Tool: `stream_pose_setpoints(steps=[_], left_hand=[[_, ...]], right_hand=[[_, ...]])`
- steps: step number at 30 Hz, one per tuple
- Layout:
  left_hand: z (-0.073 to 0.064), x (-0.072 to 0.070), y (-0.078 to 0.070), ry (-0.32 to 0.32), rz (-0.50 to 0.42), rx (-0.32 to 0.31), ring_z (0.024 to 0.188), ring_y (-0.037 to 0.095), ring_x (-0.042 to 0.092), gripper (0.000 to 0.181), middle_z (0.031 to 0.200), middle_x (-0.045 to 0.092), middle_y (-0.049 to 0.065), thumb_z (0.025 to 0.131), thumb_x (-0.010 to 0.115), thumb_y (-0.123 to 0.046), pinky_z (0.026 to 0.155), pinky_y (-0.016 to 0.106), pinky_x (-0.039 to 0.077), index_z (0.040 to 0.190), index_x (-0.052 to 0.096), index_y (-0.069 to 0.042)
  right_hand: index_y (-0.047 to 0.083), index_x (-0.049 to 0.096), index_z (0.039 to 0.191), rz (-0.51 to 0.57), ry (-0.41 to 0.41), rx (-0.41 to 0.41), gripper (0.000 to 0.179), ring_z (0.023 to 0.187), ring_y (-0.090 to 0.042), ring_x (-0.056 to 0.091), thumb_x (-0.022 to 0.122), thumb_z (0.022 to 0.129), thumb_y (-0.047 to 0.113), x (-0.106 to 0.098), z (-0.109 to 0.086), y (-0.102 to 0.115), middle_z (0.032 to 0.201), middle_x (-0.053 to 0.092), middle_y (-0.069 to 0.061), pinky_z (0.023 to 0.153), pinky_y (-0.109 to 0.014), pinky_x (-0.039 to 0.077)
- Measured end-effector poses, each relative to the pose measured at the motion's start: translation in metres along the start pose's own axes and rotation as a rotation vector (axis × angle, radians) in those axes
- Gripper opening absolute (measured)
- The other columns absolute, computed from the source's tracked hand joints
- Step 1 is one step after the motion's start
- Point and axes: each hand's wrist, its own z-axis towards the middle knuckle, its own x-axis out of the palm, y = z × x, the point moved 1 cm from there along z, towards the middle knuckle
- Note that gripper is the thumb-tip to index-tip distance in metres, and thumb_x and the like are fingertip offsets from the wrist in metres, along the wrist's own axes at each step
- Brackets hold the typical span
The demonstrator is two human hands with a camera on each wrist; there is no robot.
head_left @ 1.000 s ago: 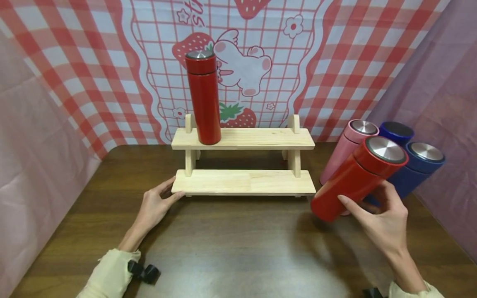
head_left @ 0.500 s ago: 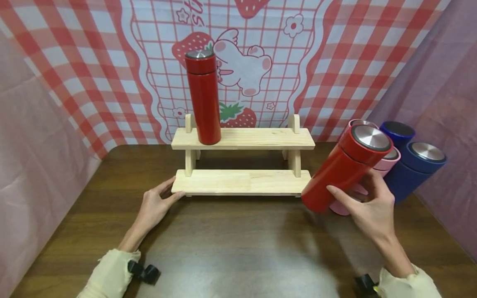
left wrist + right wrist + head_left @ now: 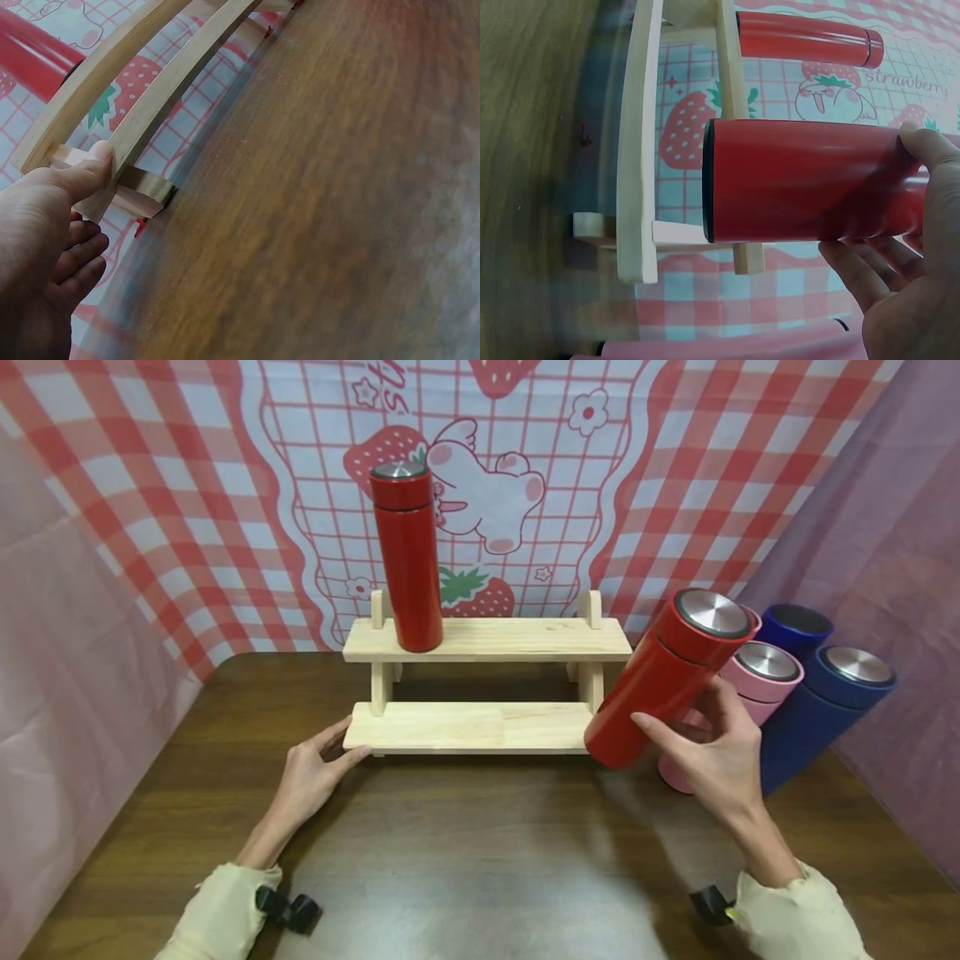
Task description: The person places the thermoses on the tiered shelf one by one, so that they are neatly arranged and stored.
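Note:
A red thermos (image 3: pixel 652 693) with a silver lid top is gripped by my right hand (image 3: pixel 723 756), thumb on the near side. It tilts, top to the right, and its base overlaps the right end of the two-tier wooden rack (image 3: pixel 465 727) in the head view. The right wrist view shows the dark base rim of this held thermos (image 3: pixel 802 180), with no contact with the rack that I can make out. My left hand (image 3: pixel 311 781) pinches the left end of the lower board. Another red thermos (image 3: pixel 408 568) stands upright at the left of the upper board.
Behind my right hand stand a pink thermos (image 3: pixel 765 672), a blue thermos (image 3: pixel 813 722) and a darker blue one (image 3: pixel 797 631). A second pink one is mostly hidden. A strawberry-print cloth (image 3: pixel 487 510) hangs behind the brown table (image 3: pixel 465 860).
My right hand has carried the red thermos left and up toward the rack's right end, uncovering more of the pink thermos. My left hand keeps its hold on the board.

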Motion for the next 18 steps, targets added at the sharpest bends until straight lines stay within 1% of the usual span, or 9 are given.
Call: stream_pose_setpoints(steps=[5, 10, 14, 18], left_hand=[[-0.001, -0.001, 0.001, 0.002, 0.007, 0.001, 0.117, 0.038, 0.066, 0.060, 0.129, 0.066, 0.026, 0.093, 0.082, -0.021, 0.096, 0.051, 0.055, 0.141, 0.059, 0.007], [-0.001, -0.001, 0.001, 0.003, 0.005, 0.002, 0.117, 0.038, 0.066, 0.060, 0.130, 0.066, 0.026, 0.093, 0.082, -0.020, 0.096, 0.051, 0.055, 0.141, 0.059, 0.007], [0.000, -0.001, 0.001, -0.001, 0.002, 0.009, 0.117, 0.038, 0.066, 0.060, 0.130, 0.065, 0.026, 0.093, 0.082, -0.020, 0.096, 0.051, 0.055, 0.141, 0.059, 0.007], [0.000, 0.000, 0.001, -0.003, 0.001, 0.014, 0.116, 0.038, 0.067, 0.059, 0.129, 0.066, 0.026, 0.093, 0.082, -0.020, 0.096, 0.051, 0.055, 0.141, 0.060, 0.006]], right_hand=[[-0.004, 0.062, 0.133, 0.025, 0.013, 0.006, 0.071, 0.096, -0.013, 0.068, 0.085, 0.068, -0.020, 0.011, 0.006, 0.001, 0.114, 0.071, 0.002, 0.078, -0.016, 0.057], [-0.008, 0.062, 0.132, 0.082, 0.014, -0.005, 0.069, 0.095, -0.015, 0.070, 0.085, 0.068, -0.022, 0.023, 0.012, -0.001, 0.113, 0.072, -0.001, 0.080, -0.018, 0.058], [-0.007, 0.062, 0.132, 0.073, 0.009, 0.001, 0.067, 0.096, -0.013, 0.069, 0.087, 0.070, -0.017, 0.031, 0.016, -0.001, 0.113, 0.072, 0.002, 0.081, -0.017, 0.057], [-0.003, 0.062, 0.135, 0.059, 0.023, 0.041, 0.066, 0.099, -0.013, 0.068, 0.088, 0.074, -0.011, 0.037, 0.020, 0.000, 0.115, 0.071, 0.006, 0.081, -0.017, 0.056]])
